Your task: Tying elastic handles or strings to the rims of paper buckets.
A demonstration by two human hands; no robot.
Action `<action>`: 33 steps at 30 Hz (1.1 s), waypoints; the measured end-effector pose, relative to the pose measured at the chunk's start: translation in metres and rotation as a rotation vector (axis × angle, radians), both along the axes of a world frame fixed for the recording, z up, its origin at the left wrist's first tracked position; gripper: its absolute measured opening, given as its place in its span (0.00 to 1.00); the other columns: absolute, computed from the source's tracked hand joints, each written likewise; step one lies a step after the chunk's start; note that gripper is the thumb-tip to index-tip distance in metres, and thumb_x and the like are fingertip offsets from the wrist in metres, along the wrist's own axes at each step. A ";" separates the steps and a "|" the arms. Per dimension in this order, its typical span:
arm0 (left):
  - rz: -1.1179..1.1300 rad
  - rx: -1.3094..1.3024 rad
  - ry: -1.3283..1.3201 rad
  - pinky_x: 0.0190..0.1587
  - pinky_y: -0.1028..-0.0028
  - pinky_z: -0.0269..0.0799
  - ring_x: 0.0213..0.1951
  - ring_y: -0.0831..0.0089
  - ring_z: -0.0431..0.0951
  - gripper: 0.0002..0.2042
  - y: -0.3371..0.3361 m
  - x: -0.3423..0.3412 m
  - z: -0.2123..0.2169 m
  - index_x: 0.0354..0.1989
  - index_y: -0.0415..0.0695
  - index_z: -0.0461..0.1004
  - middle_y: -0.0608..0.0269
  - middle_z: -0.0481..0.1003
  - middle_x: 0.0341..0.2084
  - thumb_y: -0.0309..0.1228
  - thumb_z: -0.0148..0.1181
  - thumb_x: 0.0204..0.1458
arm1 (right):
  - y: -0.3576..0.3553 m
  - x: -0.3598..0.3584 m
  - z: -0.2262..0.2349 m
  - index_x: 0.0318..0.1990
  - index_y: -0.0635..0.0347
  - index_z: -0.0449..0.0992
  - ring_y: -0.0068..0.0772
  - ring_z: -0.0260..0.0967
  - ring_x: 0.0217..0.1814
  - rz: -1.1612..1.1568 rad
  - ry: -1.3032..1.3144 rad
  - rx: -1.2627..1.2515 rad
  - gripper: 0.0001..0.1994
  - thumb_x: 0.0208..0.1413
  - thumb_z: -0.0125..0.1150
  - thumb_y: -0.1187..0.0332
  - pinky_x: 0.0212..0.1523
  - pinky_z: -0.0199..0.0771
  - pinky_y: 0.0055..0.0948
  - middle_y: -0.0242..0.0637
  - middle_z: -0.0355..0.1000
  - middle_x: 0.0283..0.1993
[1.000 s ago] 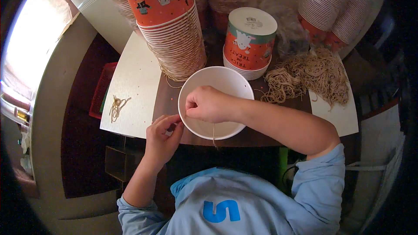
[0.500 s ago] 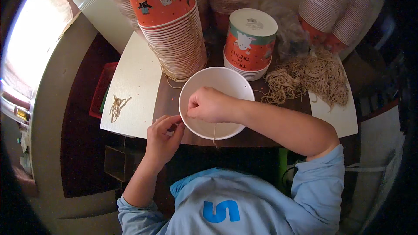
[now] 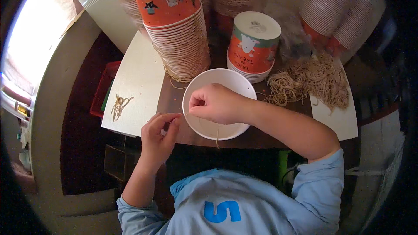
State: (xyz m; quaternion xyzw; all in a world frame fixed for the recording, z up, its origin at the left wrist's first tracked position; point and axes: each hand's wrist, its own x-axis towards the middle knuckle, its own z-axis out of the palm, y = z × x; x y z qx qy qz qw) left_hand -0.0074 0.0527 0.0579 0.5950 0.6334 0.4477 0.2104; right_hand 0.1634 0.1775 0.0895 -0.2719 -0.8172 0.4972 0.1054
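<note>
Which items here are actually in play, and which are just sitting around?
In play: white paper bowl; thin elastic string; right hand over the bowl; left hand beside it.

Lying about: stacked printed cups; lidded cup; elastic pile; small elastic bundle; white board.

I read the white bowl (image 3: 220,80) as matt paper, smooth inside. Stacked cups (image 3: 176,30) look like printed paper with ribbed rims. The rubber band pile (image 3: 311,80) is dull tan and stringy. Table (image 3: 170,100) is dark wood, slight sheen. White boards (image 3: 135,82) look matt and faintly grainy.
</note>
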 end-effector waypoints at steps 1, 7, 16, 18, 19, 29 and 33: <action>-0.010 -0.048 -0.091 0.28 0.81 0.68 0.24 0.79 0.72 0.06 -0.001 -0.002 0.000 0.36 0.37 0.77 0.62 0.74 0.23 0.24 0.59 0.51 | -0.003 0.003 0.003 0.32 0.63 0.75 0.24 0.70 0.31 0.005 0.065 0.028 0.07 0.49 0.57 0.69 0.33 0.70 0.27 0.36 0.74 0.29; -0.216 -0.447 -0.705 0.28 0.82 0.67 0.24 0.82 0.70 0.12 0.001 -0.006 0.017 0.35 0.37 0.77 0.68 0.74 0.24 0.34 0.52 0.58 | -0.015 0.008 -0.006 0.30 0.62 0.73 0.35 0.68 0.31 0.066 0.325 0.446 0.04 0.48 0.57 0.72 0.33 0.69 0.33 0.38 0.70 0.29; -0.260 -0.483 -0.782 0.28 0.83 0.67 0.24 0.83 0.71 0.09 0.004 -0.005 0.016 0.33 0.37 0.76 0.67 0.74 0.24 0.31 0.54 0.57 | -0.029 0.010 -0.002 0.28 0.62 0.72 0.45 0.69 0.36 0.093 0.352 0.667 0.04 0.46 0.57 0.71 0.36 0.71 0.40 0.43 0.68 0.32; -0.254 -0.430 -0.719 0.28 0.82 0.67 0.25 0.83 0.71 0.07 0.003 -0.005 0.013 0.32 0.37 0.75 0.67 0.74 0.24 0.29 0.56 0.55 | -0.031 0.011 0.000 0.28 0.62 0.72 0.45 0.70 0.36 0.087 0.348 0.673 0.04 0.47 0.57 0.71 0.36 0.71 0.40 0.43 0.68 0.32; -0.247 -0.377 -0.656 0.27 0.82 0.67 0.25 0.84 0.71 0.06 0.002 -0.005 0.012 0.32 0.37 0.75 0.68 0.74 0.24 0.27 0.58 0.53 | -0.032 0.011 0.002 0.27 0.62 0.72 0.45 0.70 0.35 0.066 0.319 0.601 0.04 0.47 0.57 0.70 0.36 0.71 0.40 0.44 0.69 0.32; -0.251 0.410 0.583 0.31 0.72 0.70 0.28 0.62 0.74 0.10 -0.005 0.009 0.024 0.33 0.37 0.75 0.59 0.73 0.28 0.20 0.61 0.38 | -0.023 0.011 0.005 0.30 0.65 0.77 0.23 0.70 0.29 0.005 0.144 0.043 0.08 0.49 0.61 0.68 0.33 0.70 0.24 0.37 0.75 0.26; -0.262 0.517 0.792 0.33 0.71 0.67 0.30 0.67 0.74 0.13 -0.003 0.006 0.028 0.35 0.36 0.74 0.60 0.73 0.31 0.23 0.59 0.36 | -0.018 0.007 0.005 0.30 0.65 0.77 0.19 0.68 0.30 0.014 0.104 -0.055 0.08 0.49 0.62 0.67 0.33 0.69 0.22 0.32 0.74 0.27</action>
